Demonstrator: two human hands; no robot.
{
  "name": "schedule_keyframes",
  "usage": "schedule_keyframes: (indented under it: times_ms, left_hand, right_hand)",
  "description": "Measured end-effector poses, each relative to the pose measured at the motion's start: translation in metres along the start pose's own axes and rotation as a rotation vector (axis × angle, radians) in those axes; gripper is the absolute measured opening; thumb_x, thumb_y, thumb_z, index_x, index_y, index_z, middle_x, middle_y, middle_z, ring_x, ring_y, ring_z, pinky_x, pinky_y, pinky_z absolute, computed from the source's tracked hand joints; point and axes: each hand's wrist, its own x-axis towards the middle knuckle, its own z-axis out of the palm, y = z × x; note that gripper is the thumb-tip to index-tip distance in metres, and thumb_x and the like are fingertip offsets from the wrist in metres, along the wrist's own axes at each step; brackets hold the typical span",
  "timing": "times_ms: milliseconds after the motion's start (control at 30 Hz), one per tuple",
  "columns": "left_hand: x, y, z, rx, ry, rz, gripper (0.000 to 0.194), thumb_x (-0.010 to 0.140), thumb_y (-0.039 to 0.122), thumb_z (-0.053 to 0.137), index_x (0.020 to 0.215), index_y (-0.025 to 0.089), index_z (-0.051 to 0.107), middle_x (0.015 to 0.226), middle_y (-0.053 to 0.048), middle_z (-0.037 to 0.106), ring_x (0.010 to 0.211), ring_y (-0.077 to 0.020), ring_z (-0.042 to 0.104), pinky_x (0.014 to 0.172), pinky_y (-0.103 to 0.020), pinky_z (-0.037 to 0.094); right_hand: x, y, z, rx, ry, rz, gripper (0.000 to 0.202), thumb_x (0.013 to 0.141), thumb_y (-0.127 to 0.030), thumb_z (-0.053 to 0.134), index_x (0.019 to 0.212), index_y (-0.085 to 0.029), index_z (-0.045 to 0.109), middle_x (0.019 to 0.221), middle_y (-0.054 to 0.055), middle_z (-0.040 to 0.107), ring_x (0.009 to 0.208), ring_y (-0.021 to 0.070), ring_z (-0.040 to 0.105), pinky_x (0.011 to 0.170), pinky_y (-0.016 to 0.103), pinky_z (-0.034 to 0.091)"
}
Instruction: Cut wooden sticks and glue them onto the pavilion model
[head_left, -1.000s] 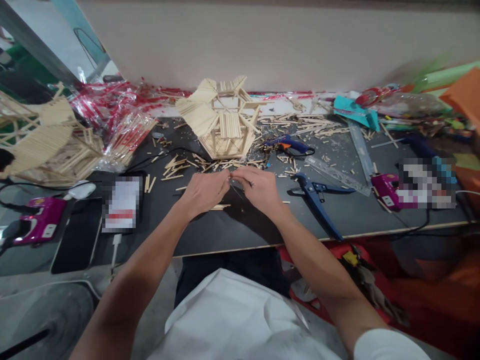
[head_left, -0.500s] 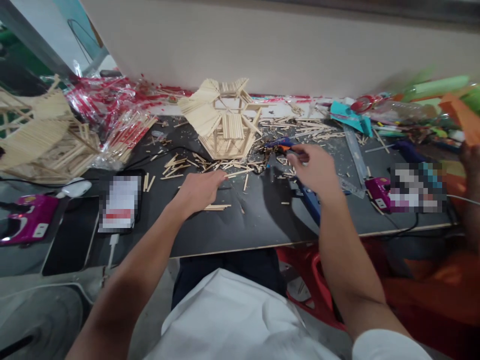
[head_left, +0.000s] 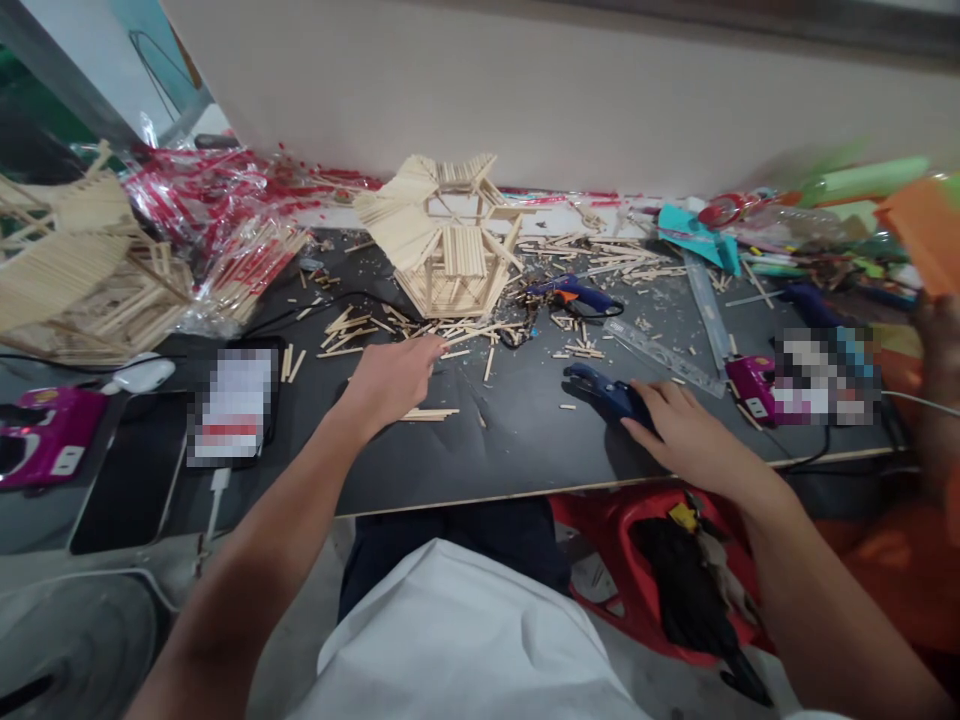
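Note:
My left hand is closed in a pinch over the dark tabletop, with a thin wooden stick jutting from its fingertips. My right hand is wrapped round a dark blue hand tool, whose head points left; its exact kind is hard to make out. Beyond my hands stands a model built of thin wooden sticks, with slatted roof panels and a many-sided base. A blue glue gun with an orange trigger lies on the table right of the model. A few sticks lie beside my left hand.
Loose sticks and offcuts litter the table. A second stick model and plastic-wrapped sticks stand left, near a phone and purple power strip. Clear rulers lie right; another person's arm is at the far right.
My right hand has moved from beside the glue gun down and right onto the blue hand tool. The glue gun now lies uncovered. My left hand has hardly moved.

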Motion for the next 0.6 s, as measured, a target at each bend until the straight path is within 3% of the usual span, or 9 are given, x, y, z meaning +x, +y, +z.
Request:
schedule_keyframes:
  times_ms: [100,167,267,433,600]
  left_hand:
    - [-0.001,0.005,0.000,-0.056,-0.014,-0.018,0.029,0.096,0.017,0.039,0.116,0.016,0.060,0.094,-0.007,0.075,0.077,-0.0203,0.069,0.066,-0.028,0.041]
    - [-0.002,0.008,0.000,-0.064,0.003,-0.028,0.025,0.096,0.017,0.039,0.109,0.016,0.061,0.093,-0.007,0.075,0.076,-0.0205,0.068,0.066,-0.028,0.041]
    - [-0.004,0.014,0.000,-0.065,0.019,-0.044,0.023,0.092,0.012,0.041,0.101,0.017,0.062,0.092,-0.007,0.074,0.080,-0.0214,0.069,0.066,-0.029,0.041]
    - [-0.008,0.017,-0.001,-0.030,0.050,-0.085,0.026,0.089,0.009,0.042,0.101,0.018,0.063,0.094,-0.007,0.075,0.084,-0.0223,0.070,0.066,-0.029,0.040]
    - [-0.008,0.018,-0.003,0.029,0.022,-0.091,0.026,0.095,0.013,0.040,0.105,0.017,0.064,0.096,-0.009,0.075,0.085,-0.0248,0.070,0.066,-0.031,0.041]
  right_hand:
    - [-0.006,-0.031,-0.013,0.146,0.045,0.067,0.048,0.102,-0.042,0.028,0.127,-0.011,0.055,0.110,0.023,0.063,0.100,0.0363,0.065,0.088,0.048,0.052]
    - [-0.007,-0.058,-0.022,0.293,0.073,0.098,0.041,0.103,-0.044,0.026,0.107,-0.018,0.058,0.095,0.017,0.066,0.085,0.0321,0.066,0.076,0.043,0.051]
    - [0.000,-0.099,-0.031,0.525,0.033,0.044,0.038,0.105,-0.047,0.028,0.083,-0.025,0.051,0.078,0.009,0.065,0.072,0.0253,0.064,0.066,0.036,0.047]
    - [0.022,-0.147,-0.030,0.678,0.013,-0.061,0.033,0.106,-0.041,0.032,0.083,-0.025,0.049,0.085,0.007,0.067,0.079,0.0225,0.063,0.068,0.033,0.045]
    - [0.038,-0.163,-0.027,0.791,0.001,-0.051,0.035,0.106,-0.043,0.030,0.087,-0.023,0.051,0.088,0.007,0.066,0.082,0.0221,0.062,0.072,0.034,0.044]
